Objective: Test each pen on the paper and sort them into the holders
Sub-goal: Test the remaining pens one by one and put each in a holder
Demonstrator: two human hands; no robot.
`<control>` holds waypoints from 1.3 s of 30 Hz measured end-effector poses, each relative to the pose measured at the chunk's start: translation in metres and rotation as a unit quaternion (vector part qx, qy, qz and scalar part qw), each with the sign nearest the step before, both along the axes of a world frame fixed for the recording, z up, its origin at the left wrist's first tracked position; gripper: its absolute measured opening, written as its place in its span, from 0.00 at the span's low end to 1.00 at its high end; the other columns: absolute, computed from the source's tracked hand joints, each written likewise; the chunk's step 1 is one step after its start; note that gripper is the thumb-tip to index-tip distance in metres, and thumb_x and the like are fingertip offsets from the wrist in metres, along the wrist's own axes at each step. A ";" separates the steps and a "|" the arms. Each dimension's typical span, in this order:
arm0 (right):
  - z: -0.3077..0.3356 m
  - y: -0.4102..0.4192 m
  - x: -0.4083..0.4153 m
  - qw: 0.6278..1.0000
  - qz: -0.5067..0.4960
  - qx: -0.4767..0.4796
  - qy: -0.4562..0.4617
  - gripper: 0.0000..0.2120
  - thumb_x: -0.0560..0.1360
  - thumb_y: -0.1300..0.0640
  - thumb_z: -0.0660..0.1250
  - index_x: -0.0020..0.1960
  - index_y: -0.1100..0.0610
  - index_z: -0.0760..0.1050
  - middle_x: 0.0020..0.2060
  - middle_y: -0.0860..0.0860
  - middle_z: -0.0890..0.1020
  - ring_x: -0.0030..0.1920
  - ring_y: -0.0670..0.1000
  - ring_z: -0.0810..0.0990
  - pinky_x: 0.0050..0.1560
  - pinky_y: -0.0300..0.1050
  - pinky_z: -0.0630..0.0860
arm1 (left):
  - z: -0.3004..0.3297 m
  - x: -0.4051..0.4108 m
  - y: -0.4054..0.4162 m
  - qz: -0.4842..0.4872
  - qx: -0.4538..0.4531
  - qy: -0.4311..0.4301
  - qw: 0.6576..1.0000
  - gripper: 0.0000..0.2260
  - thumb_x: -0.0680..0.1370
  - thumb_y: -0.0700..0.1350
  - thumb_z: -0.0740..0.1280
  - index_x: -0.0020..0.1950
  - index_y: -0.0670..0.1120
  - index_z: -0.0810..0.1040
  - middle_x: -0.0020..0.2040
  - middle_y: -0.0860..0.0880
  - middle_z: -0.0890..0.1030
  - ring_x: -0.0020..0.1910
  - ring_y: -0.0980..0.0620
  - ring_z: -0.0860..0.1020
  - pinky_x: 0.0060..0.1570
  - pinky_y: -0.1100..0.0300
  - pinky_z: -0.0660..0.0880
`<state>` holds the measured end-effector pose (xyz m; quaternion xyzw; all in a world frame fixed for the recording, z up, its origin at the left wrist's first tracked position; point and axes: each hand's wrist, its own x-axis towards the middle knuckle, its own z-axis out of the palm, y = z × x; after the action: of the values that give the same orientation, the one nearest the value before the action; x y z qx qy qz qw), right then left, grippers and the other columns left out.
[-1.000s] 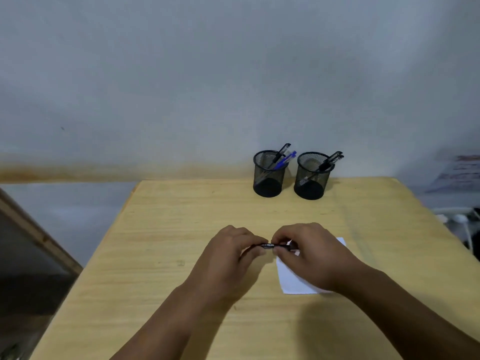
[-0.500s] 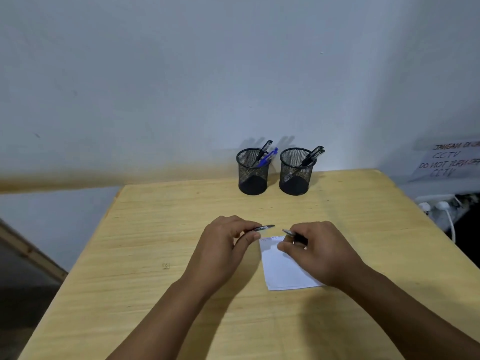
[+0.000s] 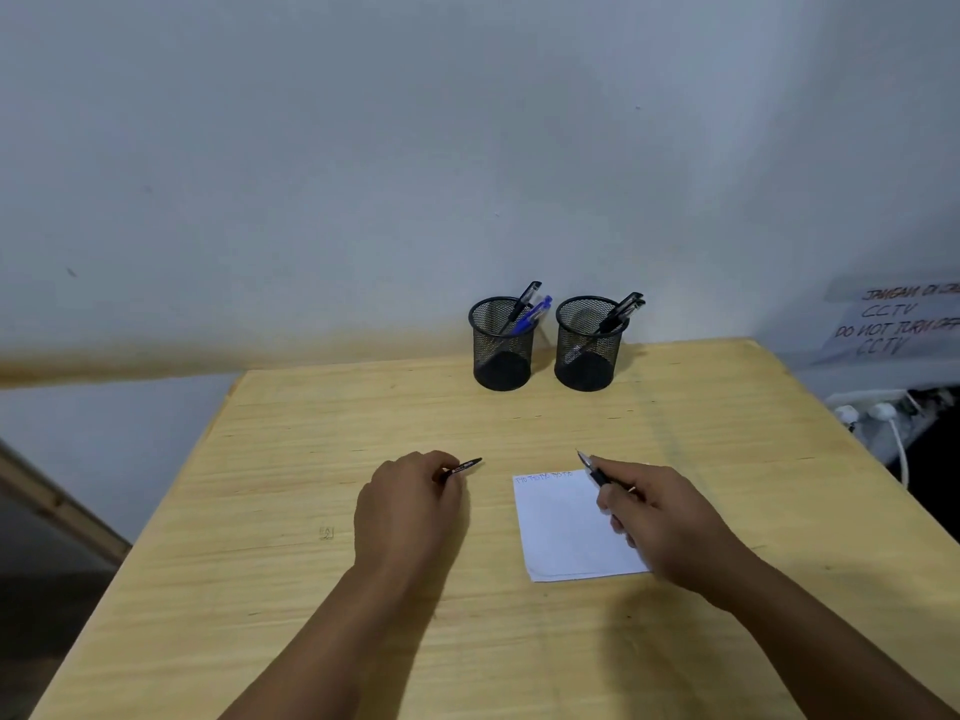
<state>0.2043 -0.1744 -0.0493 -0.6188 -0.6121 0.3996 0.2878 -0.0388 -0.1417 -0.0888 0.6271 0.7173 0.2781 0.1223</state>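
The right hand (image 3: pixel 654 517) pinched the pen (image 3: pixel 592 467), its tip poking out at eleven o'clock from the grip, over the top right corner of the paper (image 3: pixel 563 527). The left hand (image 3: pixel 408 504) curled around what looked like the pen cap (image 3: pixel 464 467), jutting out at two o'clock. Both holders (image 3: pixel 503 345) stood at twelve o'clock on the worktop (image 3: pixel 260 511).

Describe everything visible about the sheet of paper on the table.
The paper is a small white sheet, roughly rectangular, lying flat on the wooden table in front of the two mesh holders. A row of faint scribbles runs along its far edge. Its near edge looks layered, perhaps more than one sheet. The right hand, holding an uncapped pen, covers its right side.
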 end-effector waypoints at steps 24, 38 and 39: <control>-0.016 0.026 0.000 0.969 -0.185 0.096 0.131 0.05 0.77 0.58 0.68 0.46 0.51 0.82 0.33 0.43 0.85 0.36 0.39 0.82 0.38 0.26 0.74 | -0.013 0.025 -0.031 -0.271 -0.010 0.145 0.951 0.31 0.71 0.70 0.59 0.71 0.58 0.68 0.75 0.60 0.64 0.72 0.53 0.57 0.66 0.55 0.58; -0.039 0.034 -0.010 0.978 -0.182 0.101 -0.027 0.03 0.74 0.51 0.71 0.42 0.48 0.79 0.34 0.43 0.85 0.40 0.35 0.81 0.37 0.24 0.70 | -0.013 0.027 -0.028 -0.259 -0.030 0.140 0.955 0.32 0.69 0.71 0.61 0.70 0.60 0.69 0.74 0.63 0.64 0.72 0.54 0.57 0.66 0.54 0.60; -0.039 0.034 -0.010 0.978 -0.181 0.101 -0.032 0.03 0.74 0.51 0.71 0.42 0.48 0.79 0.35 0.43 0.85 0.40 0.35 0.81 0.37 0.24 0.70 | -0.013 0.027 -0.028 -0.258 -0.030 0.139 0.956 0.32 0.69 0.71 0.61 0.70 0.60 0.69 0.73 0.63 0.64 0.72 0.54 0.58 0.66 0.54 0.61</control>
<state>0.1942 -0.1409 -0.0881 -0.6994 -0.5360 0.2574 0.3966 -0.0116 -0.1701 -0.1019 0.8192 0.5491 0.1255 0.1076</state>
